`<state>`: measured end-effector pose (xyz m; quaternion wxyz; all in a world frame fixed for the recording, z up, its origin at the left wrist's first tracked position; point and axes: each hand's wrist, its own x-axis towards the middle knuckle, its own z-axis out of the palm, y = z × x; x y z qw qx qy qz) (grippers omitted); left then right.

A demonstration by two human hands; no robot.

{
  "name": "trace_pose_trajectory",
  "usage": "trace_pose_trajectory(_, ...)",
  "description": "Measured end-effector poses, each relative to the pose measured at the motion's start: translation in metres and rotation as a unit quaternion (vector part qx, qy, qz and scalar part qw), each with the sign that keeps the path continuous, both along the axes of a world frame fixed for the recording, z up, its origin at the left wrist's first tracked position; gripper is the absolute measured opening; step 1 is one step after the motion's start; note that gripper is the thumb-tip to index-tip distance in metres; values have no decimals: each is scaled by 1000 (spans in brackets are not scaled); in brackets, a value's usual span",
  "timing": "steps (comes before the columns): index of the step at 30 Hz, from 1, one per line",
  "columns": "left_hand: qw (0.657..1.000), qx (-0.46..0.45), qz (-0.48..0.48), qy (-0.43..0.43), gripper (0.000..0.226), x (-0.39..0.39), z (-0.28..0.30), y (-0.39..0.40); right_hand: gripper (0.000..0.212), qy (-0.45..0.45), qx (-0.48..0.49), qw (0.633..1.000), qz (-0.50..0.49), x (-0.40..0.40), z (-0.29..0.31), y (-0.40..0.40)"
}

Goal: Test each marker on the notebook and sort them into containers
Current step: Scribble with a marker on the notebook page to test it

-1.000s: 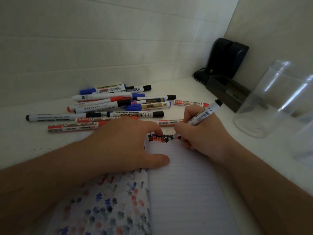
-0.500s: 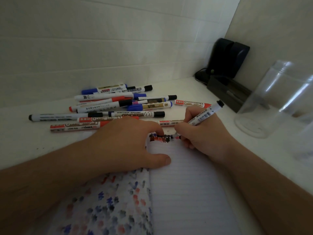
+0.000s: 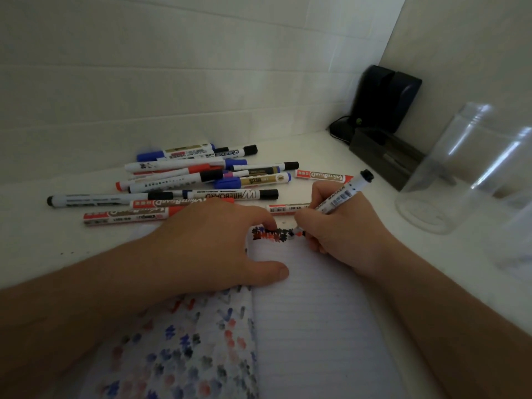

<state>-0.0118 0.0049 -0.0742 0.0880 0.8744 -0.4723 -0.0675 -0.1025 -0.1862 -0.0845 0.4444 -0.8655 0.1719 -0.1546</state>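
Note:
An open lined notebook (image 3: 313, 326) lies in front of me, its left page covered in red, blue and black test marks. My left hand (image 3: 213, 246) presses flat on the notebook near the spine. My right hand (image 3: 339, 234) grips a white whiteboard marker (image 3: 342, 197) with a black end, its tip down on the top line of the right page beside a row of marks (image 3: 273, 234). A pile of markers (image 3: 195, 180) in red, blue and black lies behind the notebook.
A clear plastic jar (image 3: 449, 180) stands at the right, with another clear container's edge (image 3: 518, 249) beside it. A dark tray (image 3: 385, 156) and a black device (image 3: 385, 99) sit in the back right corner. White walls close the back and right.
The marker in my right hand has shifted slightly as it marks the top line. My left hand stays on the notebook.

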Motion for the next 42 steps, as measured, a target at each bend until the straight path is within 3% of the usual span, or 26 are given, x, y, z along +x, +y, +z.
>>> trace_pose_trajectory(8,1000,-4,-3,-5,79,-1,-1,0,31,11,23,1000,17,0,2,0)
trace_pose_trajectory(10,1000,-21,0,-11,79,-2,-3,0,28,-13,69,998,1,0,2,-1)
trace_pose_trajectory(13,994,-105,23,25,58,-7,-7,6,31,-72,236,969,-8,1,3,-9)
trace_pose_trajectory(16,968,-238,26,72,23,-6,-12,10,25,-102,299,947,58,-2,10,-17)
trace_pose_trajectory(20,952,-295,25,77,27,2,-11,7,27,-108,357,909,183,-8,19,-21)
trace_pose_trajectory(23,945,-306,37,110,28,5,-12,7,31,-90,416,885,191,-8,21,-17)
trace_pose_trajectory(31,962,-264,40,52,18,5,-14,6,4,-129,415,890,138,-6,20,-8)
trace_pose_trajectory(42,966,-254,22,43,20,5,-16,5,24,-99,363,916,139,-5,19,9)
